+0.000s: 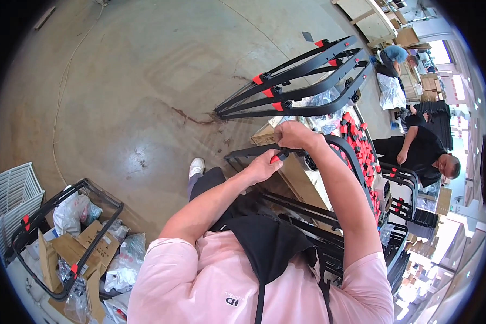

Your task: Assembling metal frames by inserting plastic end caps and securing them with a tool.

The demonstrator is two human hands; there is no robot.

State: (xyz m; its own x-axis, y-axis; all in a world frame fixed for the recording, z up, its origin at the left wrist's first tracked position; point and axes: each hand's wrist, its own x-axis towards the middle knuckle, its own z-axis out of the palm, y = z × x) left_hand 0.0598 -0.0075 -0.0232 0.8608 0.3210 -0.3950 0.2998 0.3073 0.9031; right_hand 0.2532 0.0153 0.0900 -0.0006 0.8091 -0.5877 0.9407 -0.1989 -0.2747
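Both arms reach forward, bare from the upper arm down, hands close together. Left forearm (210, 202) angles up and rightward, elbow bent and out to the side; left hand (261, 166) sits lower and nearer the body, fingers curled in a grip, thumb side toward the other hand. Right arm (337, 178) extends farther, elbow slightly bent, forearm angled leftward. Right hand (295, 134) is balled, knuckles forward, back of hand up, wrist (314, 141) roughly straight; fingertips hidden.

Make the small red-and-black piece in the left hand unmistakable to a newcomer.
From the pale pink shirt, go up to the bare left hand. The small red-and-black piece is held there, whereas loose red-and-black pieces lie heaped farther right.
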